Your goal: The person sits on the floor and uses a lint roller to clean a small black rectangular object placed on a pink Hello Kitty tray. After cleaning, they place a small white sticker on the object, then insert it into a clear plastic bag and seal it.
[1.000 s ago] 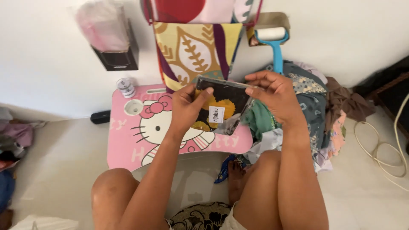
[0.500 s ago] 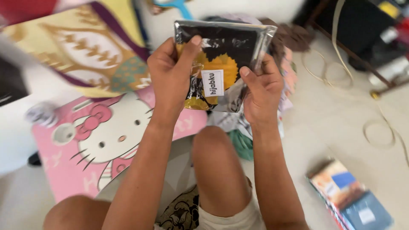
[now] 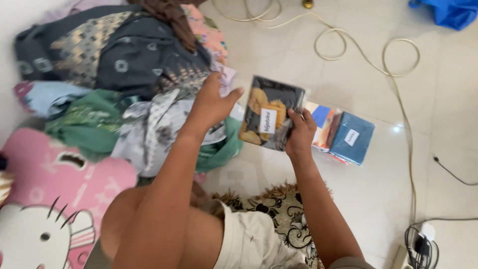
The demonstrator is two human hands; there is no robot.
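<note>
A pale tiled floor [image 3: 438, 149] carries a heap of patterned cloths [image 3: 124, 74] at far left, wrapped packets [image 3: 343, 134] in the middle, and a looping cord [image 3: 368, 55] far right.

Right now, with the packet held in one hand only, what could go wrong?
1. The right hand pinches the glossy black packet only at its lower edge, while the left hand is open and off it; the packet may slip.
2. If it drops, it could land askew on the stack of packets lying on the floor below.
3. The cream cable loops close by and might snag.
</note>
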